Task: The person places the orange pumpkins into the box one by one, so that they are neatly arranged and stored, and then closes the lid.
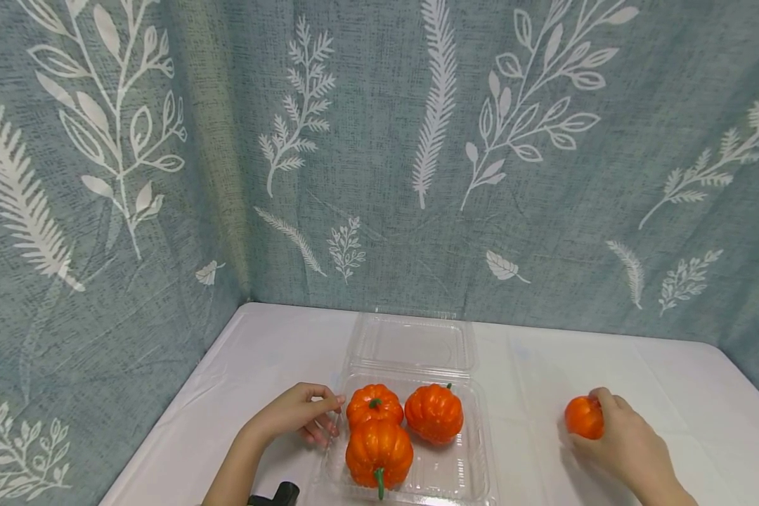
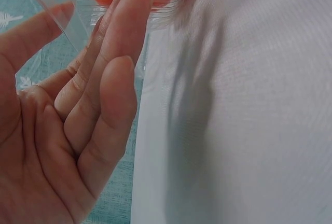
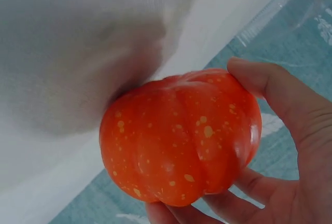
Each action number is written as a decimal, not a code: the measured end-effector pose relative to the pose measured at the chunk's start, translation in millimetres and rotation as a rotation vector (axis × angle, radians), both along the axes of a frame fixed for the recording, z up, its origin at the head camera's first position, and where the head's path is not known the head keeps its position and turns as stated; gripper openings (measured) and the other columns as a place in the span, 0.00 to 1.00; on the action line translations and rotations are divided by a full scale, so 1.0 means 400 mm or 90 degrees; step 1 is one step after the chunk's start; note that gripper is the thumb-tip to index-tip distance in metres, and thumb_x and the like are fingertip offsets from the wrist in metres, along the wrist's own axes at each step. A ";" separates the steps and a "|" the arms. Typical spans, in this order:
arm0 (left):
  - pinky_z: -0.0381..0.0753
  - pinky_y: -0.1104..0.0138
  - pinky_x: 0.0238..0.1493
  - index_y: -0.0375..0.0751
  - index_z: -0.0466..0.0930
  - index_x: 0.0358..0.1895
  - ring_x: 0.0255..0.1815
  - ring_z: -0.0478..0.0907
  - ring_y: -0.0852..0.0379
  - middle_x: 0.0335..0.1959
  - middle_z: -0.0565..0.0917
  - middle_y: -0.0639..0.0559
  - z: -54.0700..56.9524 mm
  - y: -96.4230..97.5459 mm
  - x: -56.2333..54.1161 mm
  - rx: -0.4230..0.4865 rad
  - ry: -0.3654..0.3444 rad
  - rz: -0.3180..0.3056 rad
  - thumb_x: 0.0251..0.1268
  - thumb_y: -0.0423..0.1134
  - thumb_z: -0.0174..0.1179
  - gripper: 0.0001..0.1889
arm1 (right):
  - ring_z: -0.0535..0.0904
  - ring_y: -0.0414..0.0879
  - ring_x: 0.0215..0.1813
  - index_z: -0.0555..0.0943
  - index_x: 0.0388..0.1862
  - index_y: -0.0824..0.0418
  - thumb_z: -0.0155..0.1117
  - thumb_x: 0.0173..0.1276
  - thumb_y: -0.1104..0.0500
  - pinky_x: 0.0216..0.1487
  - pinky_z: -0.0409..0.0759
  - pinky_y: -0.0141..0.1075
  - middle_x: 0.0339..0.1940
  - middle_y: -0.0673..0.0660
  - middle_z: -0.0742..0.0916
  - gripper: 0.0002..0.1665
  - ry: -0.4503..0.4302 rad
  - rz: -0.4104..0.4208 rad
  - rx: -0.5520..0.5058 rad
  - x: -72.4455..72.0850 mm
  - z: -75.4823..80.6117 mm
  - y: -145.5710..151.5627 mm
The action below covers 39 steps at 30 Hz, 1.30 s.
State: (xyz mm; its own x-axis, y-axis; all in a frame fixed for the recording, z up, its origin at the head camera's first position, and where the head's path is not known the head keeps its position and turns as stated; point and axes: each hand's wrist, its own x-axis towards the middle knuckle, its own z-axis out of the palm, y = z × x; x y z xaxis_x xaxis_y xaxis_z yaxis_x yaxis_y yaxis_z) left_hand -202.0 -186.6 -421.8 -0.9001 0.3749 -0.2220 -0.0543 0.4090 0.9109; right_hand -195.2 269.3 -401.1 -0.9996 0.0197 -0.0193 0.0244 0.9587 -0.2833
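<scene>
Clock face laid on the head view, centred on the clear plastic container (image 1: 439, 467), 12 o'clock pointing away from the person.

Right hand (image 1: 626, 439): at 3 o'clock, well apart from the container, gripping a small orange pumpkin (image 1: 582, 419). Thumb lies on one side, fingers curl round the other. The right wrist view shows a ribbed, glossy skin with yellow flecks. A shadow falls on the white table (image 1: 702, 393) next to the pumpkin; contact with the table cannot be told.

Left hand (image 1: 306, 413): between 9 and 10 o'clock, at the container's side wall. Fingers loosely extended, nothing gripped; the left wrist view shows the palm and fingertips close to the plastic. Cannot tell whether they touch it.

Container contents: three orange pumpkins. Rear-left pumpkin (image 1: 360, 406) sits towards 10–11 o'clock, green stem up. Front pumpkin (image 1: 379, 446) sits at 8 o'clock, against the rear-left one, stem pointing to 6. Right-hand pumpkin (image 1: 433, 416) sits at 1 o'clock, its stem also towards 1. The lid (image 1: 414, 342) is folded back at 12 o'clock.

Surroundings: blue-green curtain (image 1: 379, 140) with white leaf prints, behind the table and along its 9–10 o'clock side.
</scene>
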 end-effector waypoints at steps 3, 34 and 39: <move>0.78 0.68 0.20 0.31 0.78 0.37 0.16 0.80 0.59 0.24 0.85 0.44 0.001 0.000 0.000 0.002 0.000 -0.001 0.67 0.49 0.51 0.20 | 0.76 0.53 0.34 0.68 0.51 0.69 0.73 0.46 0.49 0.31 0.77 0.49 0.40 0.69 0.79 0.40 -0.010 0.001 -0.004 0.000 0.004 0.003; 0.77 0.68 0.20 0.32 0.77 0.35 0.16 0.80 0.58 0.24 0.85 0.45 0.004 0.000 0.003 0.009 -0.001 -0.002 0.68 0.48 0.51 0.19 | 0.75 0.46 0.35 0.74 0.50 0.65 0.72 0.50 0.53 0.33 0.78 0.39 0.37 0.54 0.82 0.31 -0.133 0.125 -0.081 0.011 0.088 0.061; 0.77 0.68 0.20 0.32 0.77 0.35 0.16 0.80 0.57 0.24 0.85 0.45 -0.001 -0.001 0.001 0.007 0.000 0.000 0.68 0.48 0.50 0.19 | 0.75 0.47 0.36 0.73 0.51 0.65 0.71 0.50 0.54 0.32 0.78 0.39 0.37 0.54 0.82 0.31 -0.138 0.116 -0.074 0.010 0.093 0.077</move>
State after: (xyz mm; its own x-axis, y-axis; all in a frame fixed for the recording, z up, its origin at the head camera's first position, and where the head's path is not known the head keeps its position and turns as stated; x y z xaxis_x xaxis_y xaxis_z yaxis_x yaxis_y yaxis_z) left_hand -201.6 -187.1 -422.3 -0.8997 0.3779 -0.2185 -0.0548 0.3989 0.9154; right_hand -191.1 300.3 -364.1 -0.9588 -0.1737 -0.2248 -0.0724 0.9146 -0.3978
